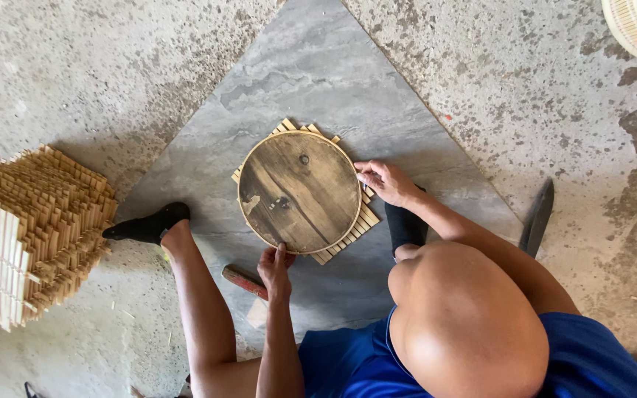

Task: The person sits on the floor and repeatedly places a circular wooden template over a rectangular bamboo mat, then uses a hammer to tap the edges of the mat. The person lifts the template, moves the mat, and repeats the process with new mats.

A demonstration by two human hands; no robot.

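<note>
Looking down from my head, I have the round wooden disc [299,191] lying flat on top of a mat of bamboo slats [350,237], so the slats stick out past its edge on the near-right and far sides, and the disc's weight pins them against the grey stone slab [318,66] beneath. My left hand [275,268] grips the disc's near edge, fingers curled over the rim and thumb pressing on top, which keeps it from sliding. My right hand [382,180] rests at the disc's right edge, fingers half bent and touching rim and slats together; I cannot tell whether it pinches anything. The disc is dark, stained, streaky wood with a thin pale band round it; the slats are pale, straight and narrow. Left of the disc, well apart, stands a stack of slat mats [31,232], ragged-edged. Just near my left hand lies a reddish handle [243,281]; right of the disc, a dark blade [538,217] on the rough concrete
</note>
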